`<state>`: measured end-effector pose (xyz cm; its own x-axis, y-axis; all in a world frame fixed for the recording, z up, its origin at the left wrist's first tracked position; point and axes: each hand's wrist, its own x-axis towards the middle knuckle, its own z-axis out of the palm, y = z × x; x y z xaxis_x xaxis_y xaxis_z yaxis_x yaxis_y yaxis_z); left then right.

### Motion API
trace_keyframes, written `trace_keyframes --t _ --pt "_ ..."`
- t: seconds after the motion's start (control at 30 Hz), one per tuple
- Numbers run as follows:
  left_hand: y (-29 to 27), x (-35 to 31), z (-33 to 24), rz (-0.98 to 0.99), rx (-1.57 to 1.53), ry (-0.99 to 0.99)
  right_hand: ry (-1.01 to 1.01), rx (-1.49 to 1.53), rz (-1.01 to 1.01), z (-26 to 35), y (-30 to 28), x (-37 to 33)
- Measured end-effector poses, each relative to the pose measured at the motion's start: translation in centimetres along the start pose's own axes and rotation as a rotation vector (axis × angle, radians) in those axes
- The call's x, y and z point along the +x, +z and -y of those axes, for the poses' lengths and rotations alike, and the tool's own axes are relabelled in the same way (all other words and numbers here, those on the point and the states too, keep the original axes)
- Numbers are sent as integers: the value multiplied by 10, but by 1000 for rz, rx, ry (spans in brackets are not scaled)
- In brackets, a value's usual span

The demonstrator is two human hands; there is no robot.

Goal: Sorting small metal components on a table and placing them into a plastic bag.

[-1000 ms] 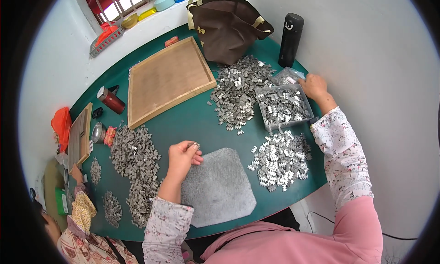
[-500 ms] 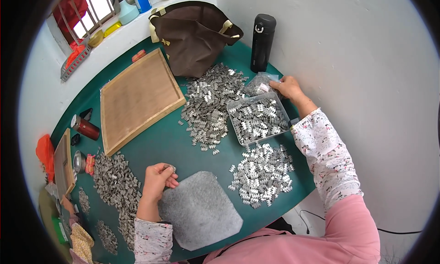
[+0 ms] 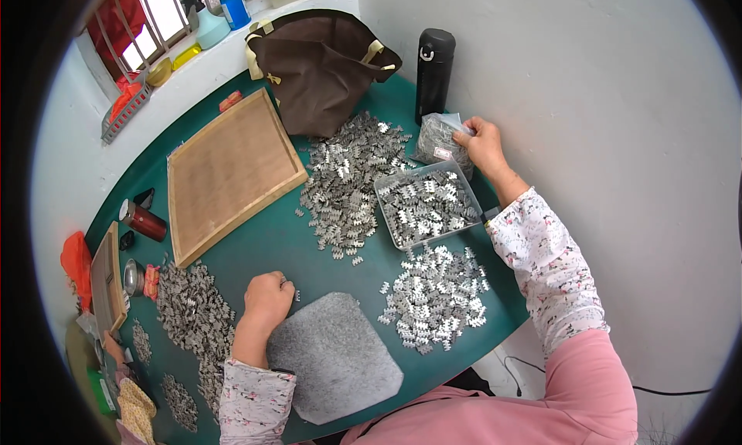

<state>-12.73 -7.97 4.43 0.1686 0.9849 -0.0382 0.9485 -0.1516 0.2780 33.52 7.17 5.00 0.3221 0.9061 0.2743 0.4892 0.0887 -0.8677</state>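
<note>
Plastic bag (image 3: 437,140), clear: beyond the tub (image 3: 440,237). Right hand (image 3: 485,147) pinches its upper corner between fingers, presumably for support. Left hand (image 3: 268,300) curled beside grey mat (image 3: 336,360); grip unclear.

Plain white wall (image 3: 595,97), bright barred window (image 3: 154,16), curved-edged green table (image 3: 263,240)

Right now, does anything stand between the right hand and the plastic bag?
Nothing visible does: the right hand grasps the plastic bag at its right side. The tub sits nearer the person, not between them.
</note>
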Motion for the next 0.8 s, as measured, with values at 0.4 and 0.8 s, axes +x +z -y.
trace_keyframes --t 0.4,0.8 --pt "-11 -6 -43 41 267 -80 -508 -230 -193 76 -40 -14" --pt "-6 -13 -17 -65 141 -98 -241 251 412 172 -17 -181"
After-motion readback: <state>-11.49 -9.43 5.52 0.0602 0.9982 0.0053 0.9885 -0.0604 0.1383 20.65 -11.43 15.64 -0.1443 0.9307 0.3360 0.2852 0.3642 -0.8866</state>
